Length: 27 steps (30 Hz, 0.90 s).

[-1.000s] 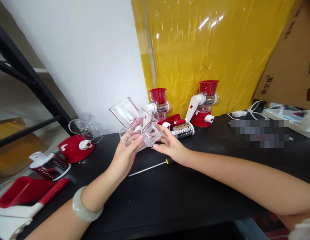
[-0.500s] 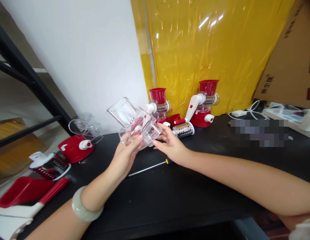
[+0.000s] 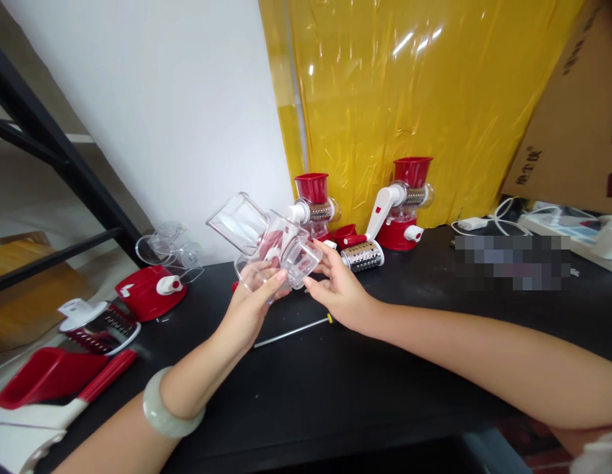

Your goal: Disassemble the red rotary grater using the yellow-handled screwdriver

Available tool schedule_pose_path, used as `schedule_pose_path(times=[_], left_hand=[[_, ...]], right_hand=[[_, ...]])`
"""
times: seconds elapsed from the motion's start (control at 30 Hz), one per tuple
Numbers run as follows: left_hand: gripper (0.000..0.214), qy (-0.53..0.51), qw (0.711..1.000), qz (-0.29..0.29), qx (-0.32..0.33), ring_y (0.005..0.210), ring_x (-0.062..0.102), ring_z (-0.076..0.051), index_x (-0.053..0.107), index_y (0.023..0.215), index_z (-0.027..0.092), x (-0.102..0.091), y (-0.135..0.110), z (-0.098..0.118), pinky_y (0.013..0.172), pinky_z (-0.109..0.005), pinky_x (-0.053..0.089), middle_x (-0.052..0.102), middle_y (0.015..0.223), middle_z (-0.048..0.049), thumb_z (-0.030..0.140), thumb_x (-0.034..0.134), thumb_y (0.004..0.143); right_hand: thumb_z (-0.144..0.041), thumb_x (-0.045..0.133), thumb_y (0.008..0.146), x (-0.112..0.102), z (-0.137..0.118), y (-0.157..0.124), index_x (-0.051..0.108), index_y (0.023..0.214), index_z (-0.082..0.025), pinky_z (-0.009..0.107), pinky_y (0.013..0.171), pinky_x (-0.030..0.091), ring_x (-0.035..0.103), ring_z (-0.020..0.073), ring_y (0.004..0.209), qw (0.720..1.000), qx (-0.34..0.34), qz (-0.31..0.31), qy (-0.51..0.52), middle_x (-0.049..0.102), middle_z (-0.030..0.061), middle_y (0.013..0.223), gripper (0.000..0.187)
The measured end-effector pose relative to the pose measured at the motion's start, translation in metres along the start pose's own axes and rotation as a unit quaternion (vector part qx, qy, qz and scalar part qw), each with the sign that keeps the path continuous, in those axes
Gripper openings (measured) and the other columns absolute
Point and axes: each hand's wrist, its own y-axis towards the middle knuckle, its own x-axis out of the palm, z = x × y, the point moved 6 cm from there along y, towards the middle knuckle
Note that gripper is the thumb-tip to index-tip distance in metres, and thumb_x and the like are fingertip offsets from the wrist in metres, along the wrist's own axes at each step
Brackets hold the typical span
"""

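Above the black table I hold up a clear plastic grater housing [image 3: 241,224], tilted, with a square chute at its upper left. My left hand [image 3: 254,299] is closed around its lower part, the thumb pressed on the near side. At its right end, my right hand [image 3: 340,289] grips the squarish clear collar between thumb and fingers. Below both hands a thin metal rod [image 3: 291,333] with a yellow end lies on the table. Behind the housing stands a red and white rotary grater [image 3: 312,191], partly covered by it.
Another rotary grater [image 3: 409,204] stands at the back, near a metal grating drum [image 3: 364,257]. To the left are a red base [image 3: 151,293], a second drum [image 3: 101,329] and a red hopper [image 3: 34,378]. White cables [image 3: 498,217] and a power strip [image 3: 572,240] lie at right.
The clear housing has tilted slightly, its chute leaning a little further left. Both hands keep their grip in nearly the same place.
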Motion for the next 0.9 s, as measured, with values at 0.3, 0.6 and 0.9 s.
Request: schedule_pose_path(times=[0.3, 0.6, 0.9], left_hand=[[0.046, -0.002, 1.0, 0.011, -0.006, 0.093, 0.069, -0.023, 0.063, 0.092, 0.021, 0.0007, -0.0007, -0.0023, 0.078, -0.033, 0.055, 0.07, 0.094, -0.002, 0.039, 0.092, 0.062], [0.051, -0.008, 1.0, 0.017, -0.001, 0.09, 0.069, -0.02, 0.065, 0.094, 0.02, 0.0006, -0.0015, -0.0051, 0.078, -0.031, 0.056, 0.07, 0.093, -0.0014, 0.041, 0.094, 0.059], [0.055, 0.004, 1.0, 0.023, -0.009, 0.1, 0.069, -0.023, 0.065, 0.097, 0.021, 0.0007, -0.0003, -0.0084, 0.074, -0.028, 0.057, 0.07, 0.099, -0.0025, 0.045, 0.094, 0.058]], right_hand=[[-0.034, 0.064, 0.085, 0.0039, -0.0014, -0.0003, 0.021, 0.147, -0.023, 0.045, 0.093, 0.056, 0.045, 0.0286, 0.133, 1.0, 0.008, 0.008, 0.005, 0.041, 0.0187, 0.146, 0.076], [-0.031, 0.06, 0.084, 0.0087, 0.0, -0.0017, 0.018, 0.148, -0.024, 0.042, 0.098, 0.055, 0.043, 0.0264, 0.138, 1.0, 0.013, 0.007, 0.017, 0.036, 0.0172, 0.152, 0.077], [-0.029, 0.052, 0.089, 0.0044, -0.0073, -0.0047, 0.009, 0.156, -0.02, 0.053, 0.124, 0.025, 0.033, 0.0282, 0.146, 0.996, -0.024, 0.011, -0.083, 0.03, 0.0162, 0.157, 0.08]])
